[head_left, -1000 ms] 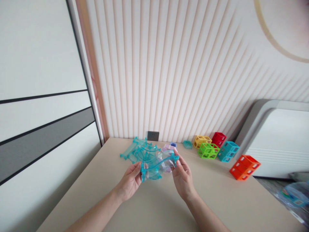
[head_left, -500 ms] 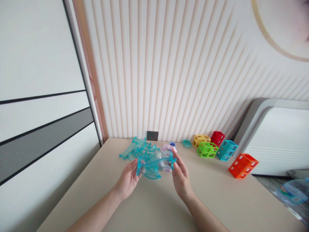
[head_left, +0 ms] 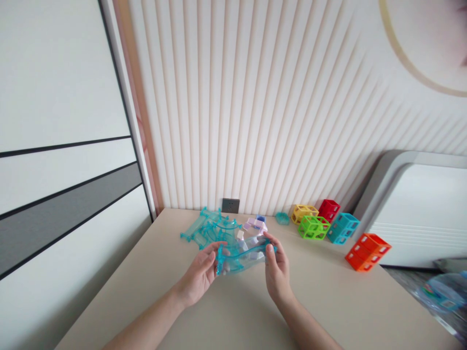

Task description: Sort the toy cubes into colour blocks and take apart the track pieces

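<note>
A translucent teal track piece [head_left: 242,255] with a wavy shape is held up between my hands over the table. My left hand [head_left: 199,272] grips its left end, fingers closed around the connector. At the other end, my right hand [head_left: 276,267] pinches the piece between thumb and fingers. Behind it lies a pile of similar teal track pieces [head_left: 204,228], partly hidden by the held one. Pale purple and white small blocks [head_left: 255,225] sit behind the right end, some showing through the clear plastic.
Yellow [head_left: 304,213], green [head_left: 313,227], red [head_left: 329,210], blue [head_left: 343,228] and orange [head_left: 368,252] open-frame blocks stand along the table's right side. A small teal piece [head_left: 282,218] lies by the wall. A black socket [head_left: 231,205] is on the ribbed wall. The table's right edge drops to the floor.
The held track piece has shifted slightly right and towards me and has turned a little. Both hands still grip its ends, and the purple and white blocks behind show more.
</note>
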`<state>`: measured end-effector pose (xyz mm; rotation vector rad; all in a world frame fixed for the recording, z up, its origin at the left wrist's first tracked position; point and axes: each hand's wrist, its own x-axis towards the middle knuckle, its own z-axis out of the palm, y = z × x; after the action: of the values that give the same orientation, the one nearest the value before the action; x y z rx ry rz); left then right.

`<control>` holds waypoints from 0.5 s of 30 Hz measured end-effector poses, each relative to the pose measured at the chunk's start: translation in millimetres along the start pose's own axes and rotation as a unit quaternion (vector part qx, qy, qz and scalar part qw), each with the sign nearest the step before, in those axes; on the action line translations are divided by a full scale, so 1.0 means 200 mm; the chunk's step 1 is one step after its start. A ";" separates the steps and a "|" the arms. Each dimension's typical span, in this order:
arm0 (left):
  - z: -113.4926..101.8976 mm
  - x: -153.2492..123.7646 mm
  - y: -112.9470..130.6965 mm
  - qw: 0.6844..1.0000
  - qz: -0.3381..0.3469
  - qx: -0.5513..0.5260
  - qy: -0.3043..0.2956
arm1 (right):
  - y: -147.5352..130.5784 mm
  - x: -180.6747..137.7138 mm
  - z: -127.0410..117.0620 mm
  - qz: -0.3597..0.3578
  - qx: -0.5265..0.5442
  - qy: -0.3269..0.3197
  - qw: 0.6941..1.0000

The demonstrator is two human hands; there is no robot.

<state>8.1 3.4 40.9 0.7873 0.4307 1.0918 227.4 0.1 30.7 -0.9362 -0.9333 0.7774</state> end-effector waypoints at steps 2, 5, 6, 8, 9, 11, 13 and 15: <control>0.01 0.00 -0.01 0.999 0.014 0.041 -0.015 | -0.03 0.00 0.01 -0.017 -0.025 0.008 1.000; 0.01 0.00 -0.02 0.995 0.030 0.098 -0.007 | -0.06 0.00 0.01 -0.038 -0.055 -0.006 0.998; 0.00 0.00 -0.03 0.993 0.034 0.110 0.003 | -0.06 0.00 0.01 -0.045 -0.061 -0.017 0.997; -0.01 0.01 -0.04 0.991 0.044 0.121 0.026 | -0.07 0.00 0.01 -0.056 -0.067 -0.035 0.996; -0.01 0.01 -0.04 0.991 0.051 0.123 0.033 | -0.06 0.00 0.00 -0.060 -0.067 -0.040 0.995; -0.02 0.02 -0.04 0.990 0.060 0.123 0.039 | -0.05 -0.01 -0.01 -0.065 -0.065 -0.046 0.995; -0.03 0.02 -0.05 0.990 0.063 0.119 0.039 | -0.05 -0.01 -0.01 -0.066 -0.067 -0.058 0.994; -0.03 0.02 -0.05 0.991 0.063 0.115 0.038 | -0.04 -0.01 -0.02 -0.066 -0.073 -0.068 0.993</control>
<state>12.2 7.4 30.9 0.9889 0.5853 1.2059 230.6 -5.8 36.7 -0.9451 -1.1723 0.6729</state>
